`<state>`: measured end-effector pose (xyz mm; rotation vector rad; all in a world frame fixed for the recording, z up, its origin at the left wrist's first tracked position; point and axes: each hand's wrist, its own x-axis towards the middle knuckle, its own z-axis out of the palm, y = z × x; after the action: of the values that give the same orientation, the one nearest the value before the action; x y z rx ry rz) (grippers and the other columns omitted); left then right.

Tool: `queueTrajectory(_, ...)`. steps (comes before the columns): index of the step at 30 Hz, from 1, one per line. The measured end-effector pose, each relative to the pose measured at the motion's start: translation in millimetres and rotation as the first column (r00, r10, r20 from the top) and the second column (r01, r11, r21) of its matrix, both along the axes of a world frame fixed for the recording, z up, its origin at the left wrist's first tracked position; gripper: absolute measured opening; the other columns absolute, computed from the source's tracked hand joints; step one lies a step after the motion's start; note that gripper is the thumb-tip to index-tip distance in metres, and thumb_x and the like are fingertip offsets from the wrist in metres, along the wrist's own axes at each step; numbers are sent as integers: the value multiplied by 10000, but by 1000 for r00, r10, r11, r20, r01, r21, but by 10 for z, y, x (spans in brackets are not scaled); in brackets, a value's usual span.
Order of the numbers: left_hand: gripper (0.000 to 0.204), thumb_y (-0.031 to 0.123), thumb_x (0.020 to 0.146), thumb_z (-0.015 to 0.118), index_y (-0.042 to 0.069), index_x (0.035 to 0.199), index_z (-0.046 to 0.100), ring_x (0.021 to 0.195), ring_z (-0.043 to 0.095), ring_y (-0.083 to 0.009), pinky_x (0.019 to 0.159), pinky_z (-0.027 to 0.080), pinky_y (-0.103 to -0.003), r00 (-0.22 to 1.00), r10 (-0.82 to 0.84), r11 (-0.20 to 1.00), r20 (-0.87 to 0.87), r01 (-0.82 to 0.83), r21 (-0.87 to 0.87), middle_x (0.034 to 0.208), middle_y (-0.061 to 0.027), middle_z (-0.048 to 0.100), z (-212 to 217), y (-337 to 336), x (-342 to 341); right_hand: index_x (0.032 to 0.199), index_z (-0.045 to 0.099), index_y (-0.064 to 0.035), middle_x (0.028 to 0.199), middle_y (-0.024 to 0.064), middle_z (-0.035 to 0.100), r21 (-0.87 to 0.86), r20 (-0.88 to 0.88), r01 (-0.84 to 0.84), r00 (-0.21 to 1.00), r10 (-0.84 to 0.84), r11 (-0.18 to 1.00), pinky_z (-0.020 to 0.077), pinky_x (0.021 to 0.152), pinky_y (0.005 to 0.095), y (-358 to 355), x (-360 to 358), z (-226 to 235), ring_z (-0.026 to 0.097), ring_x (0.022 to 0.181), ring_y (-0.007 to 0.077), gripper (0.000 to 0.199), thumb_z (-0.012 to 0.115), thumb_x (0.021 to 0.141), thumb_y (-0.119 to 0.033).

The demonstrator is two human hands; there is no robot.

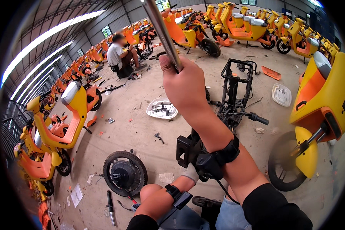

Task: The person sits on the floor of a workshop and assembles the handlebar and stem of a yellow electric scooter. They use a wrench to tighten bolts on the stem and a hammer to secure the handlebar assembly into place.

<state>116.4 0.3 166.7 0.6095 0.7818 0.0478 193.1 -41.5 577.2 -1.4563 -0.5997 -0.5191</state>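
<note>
My right hand (184, 82) is raised in front of me, its fingers wrapped round a silver metal bar (163, 32) that slants up past the top edge. A black strap and a small box with a cable sit on my right wrist. Low in the middle is my left hand (190, 173), in a pale grey glove. Its fingers are hidden behind the black gear by my right forearm, so any grip there does not show. Beyond my right arm stands a stripped black scooter frame (235, 86) with a handlebar grip (258, 119).
On the floor lie a wheel with a hub motor (125, 173), a fork leg (110, 207), a white tray of parts (162, 109) and another white tray (281, 95). Yellow-orange scooters (322, 99) stand right, left and behind. Farther back a person (119, 55) sits low.
</note>
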Motion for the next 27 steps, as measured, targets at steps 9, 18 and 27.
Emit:
queueTrajectory(9, 262, 235, 997, 378, 87, 1158, 522, 694, 633, -296, 619, 549, -457, 1000, -28, 1000, -8, 28, -5, 889, -135, 624, 165, -73, 67, 823, 562, -43, 653, 188, 614, -134, 15, 58, 998, -56, 989, 488, 593, 487, 192, 16, -41, 627, 669, 410, 221, 627, 885, -245)
queueTrajectory(18, 308, 295, 1003, 361, 104, 1162, 543, 694, 630, -294, 627, 548, -463, 999, -34, 994, -5, 33, -103, 895, -122, 630, 536, -190, 215, 760, 593, -11, 600, 165, 566, -38, -53, -185, 982, 183, 982, 423, 540, 414, -13, 132, 29, 562, 558, 334, 403, 571, 954, -364)
queueTrajectory(27, 357, 354, 1009, 344, 121, 1166, 564, 694, 627, -292, 635, 546, -470, 999, 46, 981, 10, -43, -188, 900, -109, 636, 685, -105, 50, 725, 613, 6, 543, 103, 528, 98, -76, -337, 936, 344, 937, 422, 545, 365, -246, 56, 170, 522, 516, 238, 417, 574, 967, -331)
